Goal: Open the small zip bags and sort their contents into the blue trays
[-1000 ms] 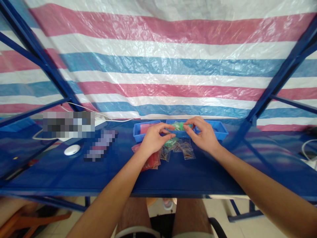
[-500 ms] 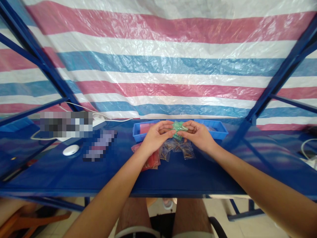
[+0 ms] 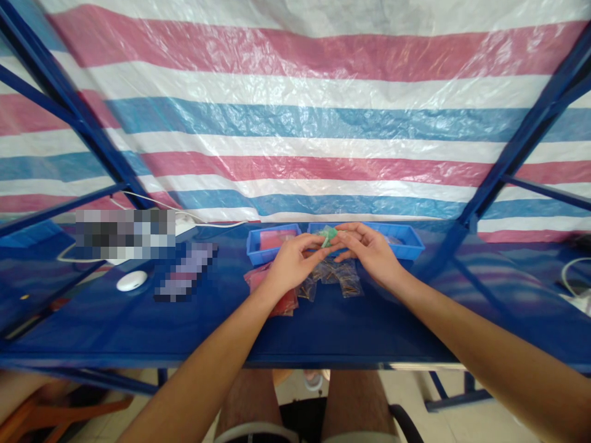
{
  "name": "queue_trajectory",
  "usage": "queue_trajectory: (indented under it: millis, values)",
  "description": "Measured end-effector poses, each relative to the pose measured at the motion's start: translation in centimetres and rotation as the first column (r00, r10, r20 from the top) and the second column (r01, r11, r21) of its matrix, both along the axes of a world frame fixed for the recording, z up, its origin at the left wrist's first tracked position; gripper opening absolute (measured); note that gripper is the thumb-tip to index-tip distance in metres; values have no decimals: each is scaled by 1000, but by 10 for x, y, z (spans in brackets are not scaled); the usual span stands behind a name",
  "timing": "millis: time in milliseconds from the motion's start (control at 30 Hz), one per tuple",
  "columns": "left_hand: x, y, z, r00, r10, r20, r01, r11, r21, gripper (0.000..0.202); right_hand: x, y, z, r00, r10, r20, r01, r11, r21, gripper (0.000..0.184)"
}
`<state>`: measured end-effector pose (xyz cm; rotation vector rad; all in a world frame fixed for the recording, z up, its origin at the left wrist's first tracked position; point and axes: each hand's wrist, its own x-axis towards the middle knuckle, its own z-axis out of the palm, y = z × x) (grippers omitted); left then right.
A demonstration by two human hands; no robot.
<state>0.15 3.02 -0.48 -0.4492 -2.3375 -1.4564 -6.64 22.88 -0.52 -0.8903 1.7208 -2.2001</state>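
A small green plastic bag (image 3: 329,236) is pinched between my two hands above the blue table. My left hand (image 3: 295,258) is closed on its left side, and my right hand (image 3: 367,249) grips it from the right; the fingers hide much of it. Just below lie several small clear bags (image 3: 330,272) with thin brass-coloured pieces inside. Beside my left wrist is a pile of red plastic bags (image 3: 284,303), partly covered by the forearm.
Behind my hands stand a blue bin (image 3: 253,246) with pink-red bags and a second blue bin (image 3: 409,241). A white oval object (image 3: 132,281) sits on the blue table (image 3: 351,335) at left, near blurred-out items. Blue frame posts (image 3: 512,138) rise before a striped sheet.
The green bag looks more bunched up and less of it shows. My fingers have closed in, with the right hand reaching further over it.
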Motion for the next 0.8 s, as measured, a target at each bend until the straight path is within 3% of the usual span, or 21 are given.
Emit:
queue_trajectory:
  millis: [200,267,467,633,800]
  values:
    - [-7,-5,-1,997,2,80,-21,971,240,41,-8,3,-3,951,-234,-201,251,966,65,41]
    - [-6,-3,0,997,-25,75,4,965,261,40,-8,2,-4,956,-202,-214,222,972,77,44]
    - [-1,0,6,998,-46,41,34,969,243,39,-5,0,-7,997,31,-64,-27,998,48,40]
    - [2,2,10,993,-55,106,23,961,276,51,-4,0,-7,998,42,41,-41,999,-14,41]
    - [-2,0,6,998,-5,63,-15,947,321,44,-6,0,-9,997,68,38,-67,998,-21,36]
